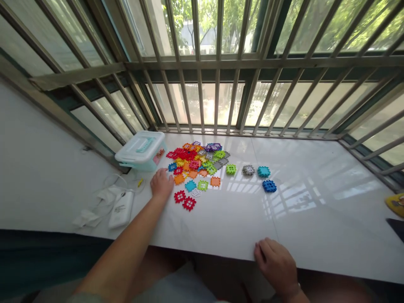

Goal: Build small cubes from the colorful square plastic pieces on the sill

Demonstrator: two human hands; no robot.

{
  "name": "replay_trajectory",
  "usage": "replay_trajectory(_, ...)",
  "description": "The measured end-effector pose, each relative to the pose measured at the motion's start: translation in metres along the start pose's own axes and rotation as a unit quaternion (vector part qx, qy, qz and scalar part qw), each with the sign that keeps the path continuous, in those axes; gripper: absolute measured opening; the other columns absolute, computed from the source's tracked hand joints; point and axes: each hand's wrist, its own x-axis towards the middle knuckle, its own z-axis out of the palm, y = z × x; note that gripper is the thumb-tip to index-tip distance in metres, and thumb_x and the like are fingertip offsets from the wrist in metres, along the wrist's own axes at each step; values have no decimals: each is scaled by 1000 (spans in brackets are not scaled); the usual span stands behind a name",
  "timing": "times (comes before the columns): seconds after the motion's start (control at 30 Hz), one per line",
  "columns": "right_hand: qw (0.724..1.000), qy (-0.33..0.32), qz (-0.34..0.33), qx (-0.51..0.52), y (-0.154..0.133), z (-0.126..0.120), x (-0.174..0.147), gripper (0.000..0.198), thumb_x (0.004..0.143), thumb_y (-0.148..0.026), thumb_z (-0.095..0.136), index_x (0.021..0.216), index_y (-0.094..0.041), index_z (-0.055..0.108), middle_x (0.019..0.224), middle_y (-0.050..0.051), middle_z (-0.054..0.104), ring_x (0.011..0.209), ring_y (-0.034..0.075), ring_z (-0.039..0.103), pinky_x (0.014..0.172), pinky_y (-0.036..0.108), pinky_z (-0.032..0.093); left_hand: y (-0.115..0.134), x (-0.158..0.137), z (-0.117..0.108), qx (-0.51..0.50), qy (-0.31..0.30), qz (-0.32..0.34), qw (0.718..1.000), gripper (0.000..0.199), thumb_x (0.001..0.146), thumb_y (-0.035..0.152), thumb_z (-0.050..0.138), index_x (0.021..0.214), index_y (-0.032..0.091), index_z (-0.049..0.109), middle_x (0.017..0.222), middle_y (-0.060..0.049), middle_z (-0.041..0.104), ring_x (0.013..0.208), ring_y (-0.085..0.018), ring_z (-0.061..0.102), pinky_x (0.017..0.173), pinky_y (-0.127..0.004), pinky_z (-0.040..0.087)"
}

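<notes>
My left hand (161, 184) rests on the tabletop at the left edge of a heap of plastic interlocking tiles. Its fingers are curled downward, and whatever may be under them is hidden. Closest to it are a blue tile (172, 167) and an orange tile (179, 179). Two red window tiles (189, 203) lie nearer to me, beside a white window tile (196, 192). At the table's front edge, my right hand (276, 263) is loosely closed, with nothing visible in it. Away from the heap sit a green stack (231, 169), a grey stack (248, 170), a turquoise stack (264, 171) and a blue stack (269, 186).
Behind my left hand stands a lidded plastic box (142, 147). A white power bank (121, 209) with cables and crumpled tissue (86, 219) lies at the left. Window bars (217, 101) line the back of the white tabletop (221, 227). A yellow object (395, 205) sits at the right edge.
</notes>
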Motion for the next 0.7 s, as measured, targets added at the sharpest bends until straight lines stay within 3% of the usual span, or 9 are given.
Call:
replay_trajectory(0.17,1000,21,-5,5,2,6,-3,25,103,-24,61,77,-25,61,72,1,61,71,21,60,70,36,42,-15,17,12,-4,-33,68,997,33,101,30,51,128,17,65,139,-19,68,135,-33,61,118,-44,44)
replay_trajectory(0.33,998,52,5,24,2,14,-5,31,106,-25,57,75,-24,59,70,1,57,70,19,53,72,36,35,-27,37,11,-15,-63,97,993,22,97,39,59,109,22,66,133,-17,68,130,-33,63,115,-44,47)
replay_trajectory(0.5,999,39,8,21,2,14,-6,30,105,-25,57,76,-24,58,72,1,57,72,20,53,74,36,33,-33,53,3,-25,-111,130,985,16,93,40,62,94,24,64,112,-10,73,110,-29,69,101,-38,52)
replay_trajectory(0.6,999,35,6,20,3,15,-6,29,105,-25,57,77,-25,58,73,1,57,73,20,53,74,36,33,-31,55,1,-40,-118,121,985,19,90,39,67,99,24,63,110,-9,74,105,-27,70,95,-36,53)
replay_trajectory(0.7,999,32,3,18,4,16,-7,29,106,-25,57,77,-25,57,73,1,57,73,21,52,75,37,33,-23,50,-3,-89,-95,64,989,32,85,41,74,108,23,61,114,-8,74,105,-26,71,92,-34,53)
